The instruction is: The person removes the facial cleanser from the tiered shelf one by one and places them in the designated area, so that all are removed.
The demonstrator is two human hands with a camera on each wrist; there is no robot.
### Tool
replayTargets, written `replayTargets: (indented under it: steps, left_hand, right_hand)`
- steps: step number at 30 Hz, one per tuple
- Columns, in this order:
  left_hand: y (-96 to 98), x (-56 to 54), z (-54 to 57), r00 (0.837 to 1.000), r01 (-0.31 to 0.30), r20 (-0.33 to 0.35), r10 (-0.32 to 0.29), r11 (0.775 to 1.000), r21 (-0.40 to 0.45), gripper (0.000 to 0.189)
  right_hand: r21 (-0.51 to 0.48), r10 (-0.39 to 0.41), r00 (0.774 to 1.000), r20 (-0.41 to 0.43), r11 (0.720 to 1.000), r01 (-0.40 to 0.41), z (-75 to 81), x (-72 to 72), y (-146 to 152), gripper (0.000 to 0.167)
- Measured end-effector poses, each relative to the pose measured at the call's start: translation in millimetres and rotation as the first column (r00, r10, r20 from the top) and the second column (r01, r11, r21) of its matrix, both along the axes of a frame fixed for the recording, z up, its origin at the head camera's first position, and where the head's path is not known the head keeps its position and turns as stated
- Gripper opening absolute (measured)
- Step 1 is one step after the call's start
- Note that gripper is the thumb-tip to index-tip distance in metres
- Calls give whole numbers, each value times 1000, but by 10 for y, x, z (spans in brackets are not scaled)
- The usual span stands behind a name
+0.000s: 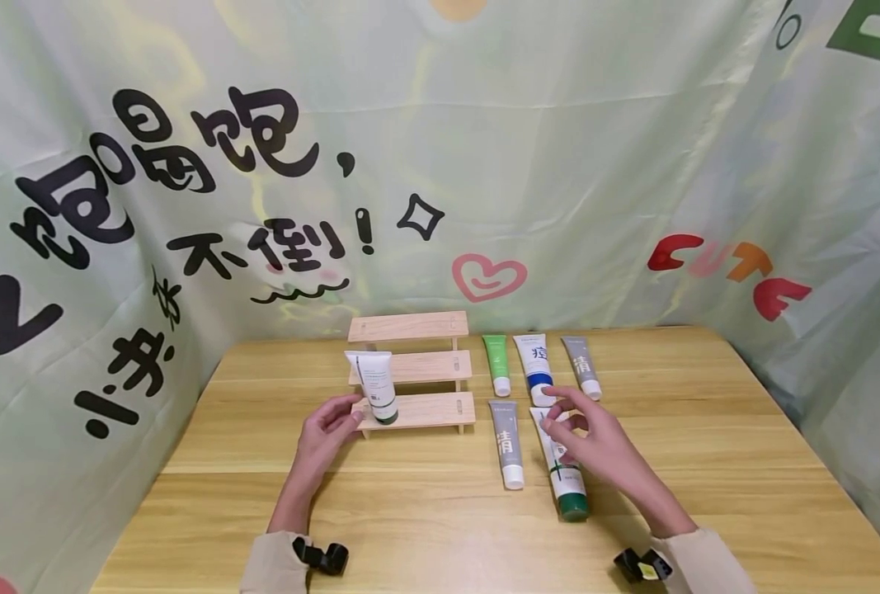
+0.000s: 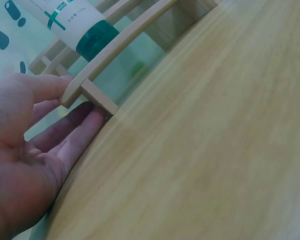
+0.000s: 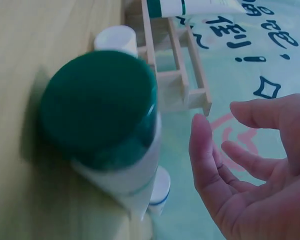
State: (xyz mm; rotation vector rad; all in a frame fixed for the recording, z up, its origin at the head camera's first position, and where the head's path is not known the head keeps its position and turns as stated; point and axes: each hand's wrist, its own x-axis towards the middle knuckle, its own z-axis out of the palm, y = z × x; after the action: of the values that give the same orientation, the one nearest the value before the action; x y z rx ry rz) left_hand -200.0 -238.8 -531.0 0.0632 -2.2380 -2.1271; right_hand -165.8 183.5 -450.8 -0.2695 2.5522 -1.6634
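A three-tier wooden rack (image 1: 435, 410) stands at the back of the table. On its lowest tier a white tube with a dark green cap (image 1: 375, 385) stands cap down, tilted slightly. My left hand (image 2: 20, 150) holds the left end of that tier, thumb at the board's edge and fingers underneath by the leg (image 2: 99, 97). Above a larger white tube with a green cap (image 1: 571, 487), lying on the table, hovers my right hand (image 1: 595, 433). Its fingers are loosely bent with nothing between them, as the right wrist view shows.
Left of the larger tube lies a grey tube (image 1: 507, 441). Behind them lie a green tube (image 1: 496, 361), a white tube with a blue band (image 1: 532, 353) and another grey tube (image 1: 580, 363). A printed cloth (image 1: 581, 181) hangs behind the table.
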Motion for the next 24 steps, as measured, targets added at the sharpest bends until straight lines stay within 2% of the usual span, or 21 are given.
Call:
replayTargets:
  steps: [7,13,24]
  left_hand:
    - [16,3,-16,1000,5,-7,-5,1000,0,37]
    - [20,9,-12,1000,0,-1,0,1000,-2,35]
    - [19,11,10,1000,-4,-4,4,1000,-13,35]
  right_hand:
    - [-66,56,995,-77,996,-61,70,-67,-201,44]
    - [-92,71,988,-134,992,-84,146,-135,-380,42]
    - [-175,119,981,-152,974,-145,310,-190,-756,45]
